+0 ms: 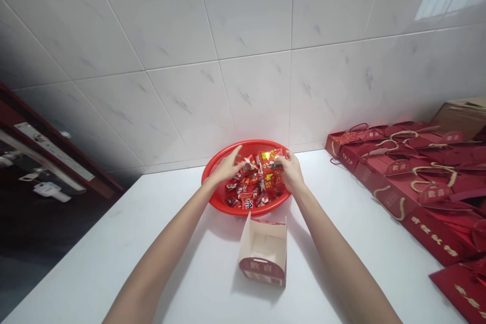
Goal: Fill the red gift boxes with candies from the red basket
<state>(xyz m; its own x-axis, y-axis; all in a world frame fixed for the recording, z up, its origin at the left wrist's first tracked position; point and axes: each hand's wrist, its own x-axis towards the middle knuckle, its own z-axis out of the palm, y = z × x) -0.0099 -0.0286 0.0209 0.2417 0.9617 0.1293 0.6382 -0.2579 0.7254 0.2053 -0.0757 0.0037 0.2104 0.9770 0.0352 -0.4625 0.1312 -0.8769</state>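
A red plastic basket (222,206) stands near the wall and holds several wrapped candies (247,200) in red and gold wrappers. My left hand (228,167) reaches over its left side, thumb and fingers apart, close to the candies. At the right side of the basket, my right hand (290,171) pinches a red and gold candy packet (272,157) between thumb and fingers. Just in front of the basket sits an open red gift box (262,268) with a pale inside; its flaps stand up and no contents show.
Rows of red gift boxes (402,162) with cord handles fill the right side of the white table (182,263). A cardboard box (463,116) is behind them. The tiled wall (254,96) bounds the back; a door with keys (51,190) is at left.
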